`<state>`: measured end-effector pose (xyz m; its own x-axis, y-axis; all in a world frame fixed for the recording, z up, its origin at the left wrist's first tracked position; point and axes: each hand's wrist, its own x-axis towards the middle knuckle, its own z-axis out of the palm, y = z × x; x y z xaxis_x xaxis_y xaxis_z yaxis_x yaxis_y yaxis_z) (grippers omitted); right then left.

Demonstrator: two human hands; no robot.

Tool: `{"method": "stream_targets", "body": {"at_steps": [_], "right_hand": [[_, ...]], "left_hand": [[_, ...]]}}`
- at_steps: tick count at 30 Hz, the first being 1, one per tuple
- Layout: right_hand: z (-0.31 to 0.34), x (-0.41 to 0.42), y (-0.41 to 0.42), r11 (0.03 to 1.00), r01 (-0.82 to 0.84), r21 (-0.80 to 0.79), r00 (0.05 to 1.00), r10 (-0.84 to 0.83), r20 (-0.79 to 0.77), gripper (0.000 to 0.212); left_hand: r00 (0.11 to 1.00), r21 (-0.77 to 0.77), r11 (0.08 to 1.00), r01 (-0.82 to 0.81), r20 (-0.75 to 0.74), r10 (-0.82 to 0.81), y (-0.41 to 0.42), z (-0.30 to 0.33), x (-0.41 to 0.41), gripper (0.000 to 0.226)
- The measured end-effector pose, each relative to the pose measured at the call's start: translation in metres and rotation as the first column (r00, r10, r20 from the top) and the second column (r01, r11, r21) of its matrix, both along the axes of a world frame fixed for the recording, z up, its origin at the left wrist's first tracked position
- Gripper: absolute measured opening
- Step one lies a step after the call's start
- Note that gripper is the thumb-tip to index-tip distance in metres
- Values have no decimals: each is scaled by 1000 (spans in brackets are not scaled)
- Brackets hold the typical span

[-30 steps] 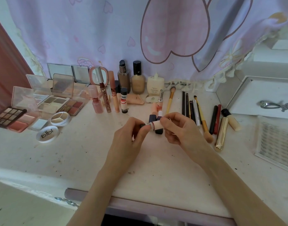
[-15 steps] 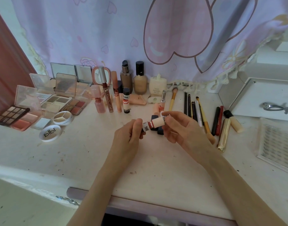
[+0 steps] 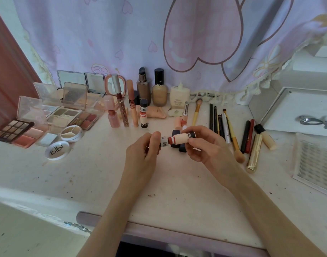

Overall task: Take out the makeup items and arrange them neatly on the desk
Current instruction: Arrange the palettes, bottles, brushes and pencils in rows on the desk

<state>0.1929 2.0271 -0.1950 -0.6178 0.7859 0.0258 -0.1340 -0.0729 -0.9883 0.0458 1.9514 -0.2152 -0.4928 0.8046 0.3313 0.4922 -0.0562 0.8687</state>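
Note:
Above the middle of the white desk point(image 3: 96, 175) I hold a small white stick tube point(image 3: 179, 139) with a reddish band, lying sideways between both hands. My left hand point(image 3: 142, 154) pinches its left end, which carries dark lettering. My right hand point(image 3: 207, 145) grips its right end with thumb and fingers. Just beneath the tube lie two dark blue lipstick-like items point(image 3: 181, 147), partly hidden by my fingers. A matching stick point(image 3: 143, 115) stands upright further back.
Open eyeshadow palettes point(image 3: 72, 115) and round compacts point(image 3: 56, 150) fill the left side. Foundation bottles point(image 3: 159, 89) line the back by the curtain. Brushes and pencils point(image 3: 222, 125) and a gold tube point(image 3: 253, 153) lie to the right, beside a lash tray point(image 3: 314, 160) and white drawer box point(image 3: 296, 112).
The tube has risen a little and tilted, and more of it now shows between my hands, including the reddish band. Both hands stay on its ends.

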Motion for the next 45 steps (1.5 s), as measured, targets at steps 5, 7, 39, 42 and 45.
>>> {"method": "stream_targets", "body": {"at_steps": [5,7,39,42,45], "right_hand": [[0,-1,-3,993,14,114,995,-26,99,18],[-1,-3,-4,991,14,136,991,-32,130,7],[17,-90,51,753,-140,643,787,-309,534,14],[12,-97,52,768,-146,624,760,-317,568,17],[8,-101,52,758,-154,634,751,-327,574,15]], "left_hand": [[996,80,995,-51,71,46,-1,2,-4,15],[997,126,992,-30,72,21,-2,5,-4,19],[723,-485,840,-245,-669,-175,-18,-18,-55,55],[698,-511,818,-264,-687,-204,-17,-19,-56,56],[690,-517,813,-267,-692,-214,-17,-21,-56,57]]}}
